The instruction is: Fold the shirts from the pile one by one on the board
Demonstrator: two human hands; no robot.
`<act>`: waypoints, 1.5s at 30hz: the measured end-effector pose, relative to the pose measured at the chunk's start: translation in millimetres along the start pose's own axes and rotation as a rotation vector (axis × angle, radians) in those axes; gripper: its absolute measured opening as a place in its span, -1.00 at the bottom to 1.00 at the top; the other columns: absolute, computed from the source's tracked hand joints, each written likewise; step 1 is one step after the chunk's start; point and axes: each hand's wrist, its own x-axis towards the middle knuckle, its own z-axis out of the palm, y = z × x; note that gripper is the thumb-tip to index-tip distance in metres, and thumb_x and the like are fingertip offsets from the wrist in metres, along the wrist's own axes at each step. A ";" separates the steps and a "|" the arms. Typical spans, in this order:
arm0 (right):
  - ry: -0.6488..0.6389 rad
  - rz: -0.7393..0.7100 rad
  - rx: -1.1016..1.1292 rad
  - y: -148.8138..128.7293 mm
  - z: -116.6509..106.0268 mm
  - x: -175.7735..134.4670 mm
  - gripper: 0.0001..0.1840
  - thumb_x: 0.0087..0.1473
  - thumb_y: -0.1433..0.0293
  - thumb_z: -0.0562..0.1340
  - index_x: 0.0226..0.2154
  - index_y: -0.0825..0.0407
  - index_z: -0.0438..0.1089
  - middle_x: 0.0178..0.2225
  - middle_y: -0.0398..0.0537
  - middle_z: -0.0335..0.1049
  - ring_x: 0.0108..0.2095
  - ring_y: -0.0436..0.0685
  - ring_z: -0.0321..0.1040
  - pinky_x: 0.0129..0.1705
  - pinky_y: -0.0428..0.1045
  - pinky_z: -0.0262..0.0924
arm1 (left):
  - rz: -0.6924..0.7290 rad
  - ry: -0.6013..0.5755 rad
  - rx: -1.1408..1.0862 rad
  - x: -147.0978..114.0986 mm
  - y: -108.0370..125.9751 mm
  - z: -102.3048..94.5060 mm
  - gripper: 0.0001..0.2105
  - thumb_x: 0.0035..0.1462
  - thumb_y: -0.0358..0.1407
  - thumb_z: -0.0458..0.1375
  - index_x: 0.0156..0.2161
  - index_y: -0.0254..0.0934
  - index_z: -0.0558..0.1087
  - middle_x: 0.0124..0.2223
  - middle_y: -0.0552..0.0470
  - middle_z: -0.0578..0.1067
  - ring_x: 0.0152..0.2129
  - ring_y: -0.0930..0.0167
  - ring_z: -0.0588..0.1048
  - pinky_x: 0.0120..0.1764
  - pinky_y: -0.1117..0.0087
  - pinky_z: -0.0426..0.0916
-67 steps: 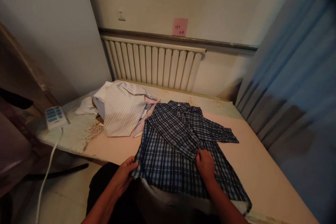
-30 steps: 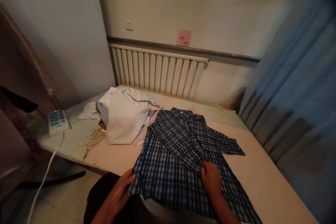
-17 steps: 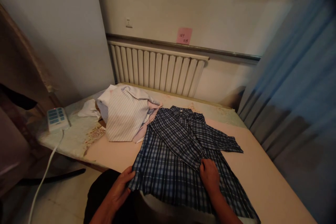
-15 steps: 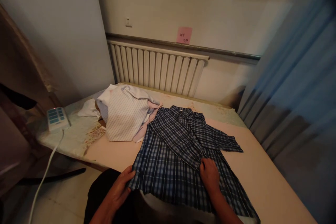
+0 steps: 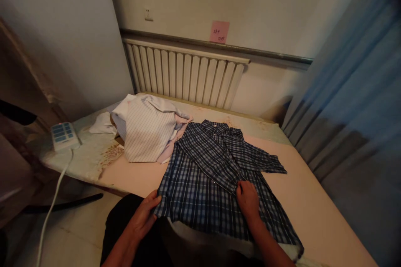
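At the table's point(image 5: 89, 150) near edge, a shirt point(image 5: 197, 192) is lying. The left hand point(image 5: 145, 212) is pinching its hem point(image 5: 163, 207); the right hand point(image 5: 248, 200) is curling over a cuff point(image 5: 232, 187), grip hidden. Gentle tension should be preventing creases. Clothes point(image 5: 148, 133) are lying near the far-left corner.

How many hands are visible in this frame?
2: the left hand holds the plaid shirt by its near-left corner; the right hand is curled at one sleeve's end.
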 end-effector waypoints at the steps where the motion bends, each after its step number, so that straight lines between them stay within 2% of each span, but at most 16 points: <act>1: 0.001 0.000 0.000 -0.2 -0.2 -0.1 -0.81 0.17 0.47 0.04 -0.36 0.05 0.35 -0.37 -0.02 0.34 -0.29 0.16 0.22 -0.19 0.01 0.05 | 0.004 0.000 -0.002 0.2 -0.3 -0.4 -0.66 -0.07 -0.32 0.35 -0.12 -0.30 0.51 -0.20 -0.05 0.61 -0.31 0.35 0.57 -0.24 0.41 0.42; 12: 0.005 0.005 -0.010 1.0 0.9 0.0 -0.80 0.16 0.47 0.04 -0.38 0.04 0.36 -0.38 -0.02 0.34 -0.29 0.16 0.22 -0.21 0.01 0.05 | 0.016 -0.014 -0.019 0.6 -0.8 -1.6 -0.63 -0.08 -0.31 0.35 -0.10 -0.30 0.51 -0.18 -0.07 0.61 -0.27 0.31 0.56 -0.26 0.41 0.42; 18: 0.004 0.002 -0.004 -0.6 -0.7 0.7 -0.77 0.17 0.44 0.02 -0.37 0.06 0.37 -0.38 0.00 0.35 -0.29 0.16 0.23 -0.20 0.02 0.07 | 0.006 -0.029 -0.004 0.8 -0.1 -1.4 -0.58 -0.06 -0.30 0.34 -0.03 -0.28 0.49 -0.23 -0.05 0.61 -0.35 0.34 0.57 -0.29 0.41 0.41; 22: -0.002 0.025 0.055 0.9 -0.7 -1.1 -0.74 0.17 0.41 0.00 -0.36 0.05 0.38 -0.36 0.03 0.38 -0.27 0.18 0.25 -0.18 0.04 0.11 | 0.009 -0.041 -0.012 0.6 0.9 0.2 -0.59 -0.04 -0.31 0.33 -0.03 -0.29 0.48 -0.20 -0.06 0.61 -0.29 0.33 0.56 -0.26 0.41 0.41; 28: 0.119 0.126 0.242 -3.8 -6.8 11.7 -0.71 0.15 0.33 0.01 -0.31 0.07 0.41 -0.29 0.10 0.45 -0.23 0.21 0.33 -0.12 0.06 0.17 | 0.014 -0.051 -0.016 0.2 -1.1 1.5 -0.64 -0.06 -0.28 0.35 -0.11 -0.31 0.51 -0.21 -0.08 0.60 -0.30 0.33 0.56 -0.25 0.40 0.40; 31: 0.153 0.120 0.303 -31.5 -11.8 43.4 -0.70 0.13 0.31 0.02 -0.31 0.07 0.42 -0.28 0.11 0.46 -0.23 0.21 0.36 -0.12 0.05 0.18 | 0.024 -0.071 -0.022 -0.9 -1.7 1.9 -0.68 -0.04 -0.27 0.33 -0.13 -0.31 0.51 -0.22 -0.06 0.60 -0.31 0.34 0.55 -0.28 0.42 0.38; 33: 0.099 0.068 0.355 -62.0 -11.3 72.8 -0.70 0.13 0.33 0.01 -0.31 0.07 0.42 -0.27 0.08 0.47 -0.23 0.19 0.37 -0.13 0.03 0.18 | 0.028 -0.079 -0.032 -0.9 -1.9 1.7 -0.69 -0.02 -0.27 0.32 -0.14 -0.31 0.51 -0.23 -0.05 0.59 -0.31 0.35 0.54 -0.29 0.43 0.37; 35: -0.025 0.011 0.346 -97.8 -5.2 104.2 -0.69 0.13 0.38 -0.01 -0.30 0.08 0.43 -0.26 0.07 0.48 -0.23 0.16 0.38 -0.13 0.01 0.17 | 0.025 -0.081 -0.040 -0.1 -2.5 0.9 -0.71 -0.01 -0.27 0.32 -0.15 -0.31 0.51 -0.25 -0.04 0.58 -0.33 0.36 0.53 -0.29 0.42 0.36; 40: -0.187 -0.116 0.300 -182.7 31.2 169.9 -0.72 0.12 0.45 0.02 -0.34 0.05 0.45 -0.33 -0.05 0.50 -0.30 0.08 0.38 -0.19 -0.07 0.16 | -0.012 -0.074 -0.050 4.0 -4.6 -2.3 -0.75 -0.02 -0.25 0.32 -0.21 -0.28 0.51 -0.31 0.00 0.56 -0.44 0.42 0.49 -0.32 0.42 0.35; 45: -0.335 -0.223 0.212 -241.4 70.4 204.0 -0.75 0.12 0.47 0.09 -0.23 0.02 0.46 -0.22 -0.05 0.50 -0.19 0.07 0.38 -0.11 -0.08 0.14 | -0.042 -0.059 -0.066 6.4 -6.9 -5.3 -0.69 -0.11 -0.21 0.37 -0.21 -0.25 0.53 -0.28 -0.02 0.57 -0.38 0.35 0.51 -0.28 0.38 0.35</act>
